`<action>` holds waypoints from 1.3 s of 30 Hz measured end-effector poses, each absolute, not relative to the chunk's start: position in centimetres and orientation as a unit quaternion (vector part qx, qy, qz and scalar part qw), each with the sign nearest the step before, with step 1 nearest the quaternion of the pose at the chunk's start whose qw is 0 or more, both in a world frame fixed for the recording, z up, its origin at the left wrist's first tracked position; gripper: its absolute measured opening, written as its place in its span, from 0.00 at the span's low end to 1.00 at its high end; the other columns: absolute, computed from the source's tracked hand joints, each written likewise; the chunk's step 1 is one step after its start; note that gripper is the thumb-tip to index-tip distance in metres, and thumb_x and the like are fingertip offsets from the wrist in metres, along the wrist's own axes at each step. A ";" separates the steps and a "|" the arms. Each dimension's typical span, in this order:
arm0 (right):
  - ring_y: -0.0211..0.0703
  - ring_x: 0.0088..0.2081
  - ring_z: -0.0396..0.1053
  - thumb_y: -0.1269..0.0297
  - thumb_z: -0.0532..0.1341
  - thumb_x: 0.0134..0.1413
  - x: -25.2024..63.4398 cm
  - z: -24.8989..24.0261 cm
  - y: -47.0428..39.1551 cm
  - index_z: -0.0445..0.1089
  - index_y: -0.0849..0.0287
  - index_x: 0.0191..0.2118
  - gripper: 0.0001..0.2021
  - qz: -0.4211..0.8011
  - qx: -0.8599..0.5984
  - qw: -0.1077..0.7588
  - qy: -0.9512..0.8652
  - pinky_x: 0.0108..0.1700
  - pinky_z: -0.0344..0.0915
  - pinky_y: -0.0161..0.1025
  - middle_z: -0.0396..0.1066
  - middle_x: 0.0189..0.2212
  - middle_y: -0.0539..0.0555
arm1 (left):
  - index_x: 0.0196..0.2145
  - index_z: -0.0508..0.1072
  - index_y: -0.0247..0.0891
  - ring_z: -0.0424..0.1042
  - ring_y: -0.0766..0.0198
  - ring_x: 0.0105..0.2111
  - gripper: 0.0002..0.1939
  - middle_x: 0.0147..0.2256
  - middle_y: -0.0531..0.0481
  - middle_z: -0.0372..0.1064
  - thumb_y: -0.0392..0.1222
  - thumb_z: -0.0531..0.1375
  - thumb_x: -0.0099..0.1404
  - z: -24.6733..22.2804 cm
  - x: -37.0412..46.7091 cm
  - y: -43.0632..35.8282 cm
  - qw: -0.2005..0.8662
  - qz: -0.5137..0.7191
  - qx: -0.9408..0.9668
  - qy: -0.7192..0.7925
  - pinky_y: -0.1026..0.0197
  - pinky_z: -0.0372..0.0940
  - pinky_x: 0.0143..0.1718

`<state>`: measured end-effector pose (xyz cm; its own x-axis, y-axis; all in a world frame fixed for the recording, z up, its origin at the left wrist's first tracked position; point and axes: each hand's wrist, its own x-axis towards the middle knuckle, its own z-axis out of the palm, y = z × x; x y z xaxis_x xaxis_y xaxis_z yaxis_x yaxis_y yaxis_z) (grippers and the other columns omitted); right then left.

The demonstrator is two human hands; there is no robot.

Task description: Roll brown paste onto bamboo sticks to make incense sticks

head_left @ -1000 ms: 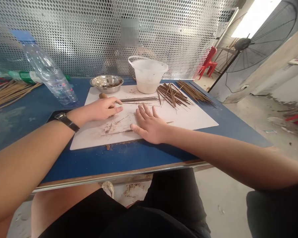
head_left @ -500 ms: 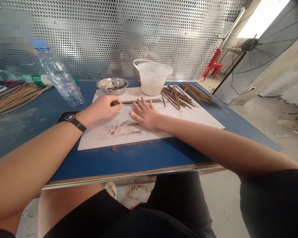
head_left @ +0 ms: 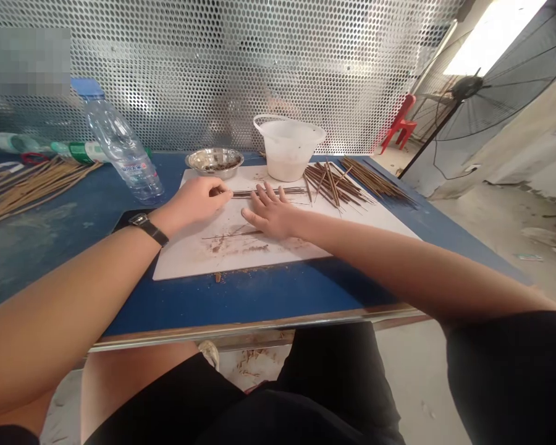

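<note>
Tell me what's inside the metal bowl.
Dark brown bits lie loose in the metal bowl, with bare shiny inner wall showing around them. The bottom beneath the bits is covered, and the near wall hides the lowest part, so anything there can't be seen.

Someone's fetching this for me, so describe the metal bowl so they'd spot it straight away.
On the blue table, find the white board. At its far left corner sits a round metal bowl with dark bits inside. It's shallow and shiny, unlike the taller, whitish bucket to its right.
</note>
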<state>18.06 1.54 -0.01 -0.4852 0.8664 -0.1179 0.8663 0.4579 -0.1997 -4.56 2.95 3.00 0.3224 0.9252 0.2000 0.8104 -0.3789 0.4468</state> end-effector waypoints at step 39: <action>0.70 0.83 0.19 0.25 0.31 0.69 15.4 -0.5 -6.9 0.42 0.83 0.81 0.61 0.183 -0.444 0.056 -0.875 0.81 0.22 0.64 0.30 0.83 0.73 | 0.23 0.65 0.43 0.67 0.59 0.26 0.22 0.22 0.51 0.68 0.53 0.58 0.74 2.2 -5.0 4.5 0.127 0.268 0.763 0.574 0.54 0.57 0.33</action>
<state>15.43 -6.87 -0.47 -0.5999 0.7975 -0.0642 0.7564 0.5393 -0.3701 -5.03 4.49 2.18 0.1970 0.9444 0.2631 0.8081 -0.3084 0.5018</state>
